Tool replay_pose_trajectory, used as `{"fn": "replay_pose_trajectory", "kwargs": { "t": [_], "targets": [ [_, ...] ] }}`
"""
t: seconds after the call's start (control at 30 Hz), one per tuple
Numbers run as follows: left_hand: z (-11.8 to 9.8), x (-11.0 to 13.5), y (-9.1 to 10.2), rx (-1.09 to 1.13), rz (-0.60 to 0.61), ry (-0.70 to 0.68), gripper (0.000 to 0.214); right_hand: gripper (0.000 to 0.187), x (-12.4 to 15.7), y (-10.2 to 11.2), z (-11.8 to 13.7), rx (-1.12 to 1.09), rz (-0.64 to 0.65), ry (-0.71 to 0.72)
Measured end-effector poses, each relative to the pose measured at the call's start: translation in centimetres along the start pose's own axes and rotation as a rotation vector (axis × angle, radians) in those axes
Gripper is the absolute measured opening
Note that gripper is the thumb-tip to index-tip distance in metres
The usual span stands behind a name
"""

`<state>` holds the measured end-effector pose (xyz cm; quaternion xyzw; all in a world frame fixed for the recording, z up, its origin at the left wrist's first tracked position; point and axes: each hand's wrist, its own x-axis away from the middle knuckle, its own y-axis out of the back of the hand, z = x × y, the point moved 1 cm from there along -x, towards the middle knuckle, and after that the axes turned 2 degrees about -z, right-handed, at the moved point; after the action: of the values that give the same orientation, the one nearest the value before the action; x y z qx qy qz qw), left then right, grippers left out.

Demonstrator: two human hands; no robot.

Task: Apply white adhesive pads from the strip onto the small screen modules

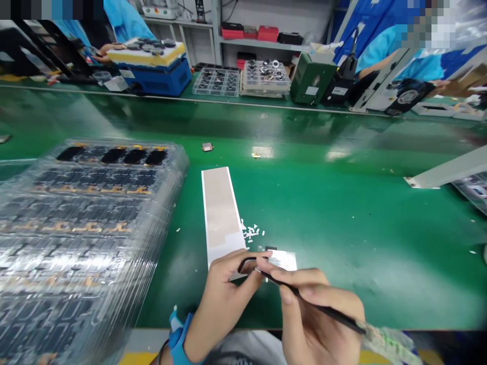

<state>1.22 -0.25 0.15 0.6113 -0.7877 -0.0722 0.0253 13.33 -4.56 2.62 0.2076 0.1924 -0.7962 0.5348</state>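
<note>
My left hand (pixel 232 286), with a blue band (pixel 180 337) at the wrist, pinches a small black-edged part (pixel 243 262) between thumb and fingers. Most of that part is hidden by the fingers. In my right hand (pixel 323 314) are slim black tweezers (pixel 323 305), gripped like a pen, their tip at the part by my left thumb. Behind the hands lies a small clear-and-white film piece (pixel 283 258) with a black tab. A long white sheet with a beige face (pixel 220 208) extends away from my left hand, and small white scraps (pixel 251 232) are scattered at its right edge.
Stacked clear trays (pixel 95 218) of dark screen-like parts with orange flex strips fill the left. A small square part (pixel 207 147) lies on the green table (pixel 361 218). Across the bench are a blue box (pixel 160 76), a green box (pixel 312 78) and two people in blue.
</note>
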Motion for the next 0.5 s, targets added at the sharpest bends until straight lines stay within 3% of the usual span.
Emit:
{"fn": "replay_pose_trajectory", "kwargs": {
  "t": [0.2, 0.5],
  "targets": [
    [-0.1, 0.1, -0.2, -0.181, 0.036, -0.113, 0.045, 0.026, 0.1, -1.2, -0.6, -0.004, -0.098, 0.039],
    [-0.1, 0.1, -0.4, -0.289, 0.056, -0.076, 0.055, 0.021, 0.8, -1.6, -1.5, 0.011, -0.202, -0.003]
  ]
}}
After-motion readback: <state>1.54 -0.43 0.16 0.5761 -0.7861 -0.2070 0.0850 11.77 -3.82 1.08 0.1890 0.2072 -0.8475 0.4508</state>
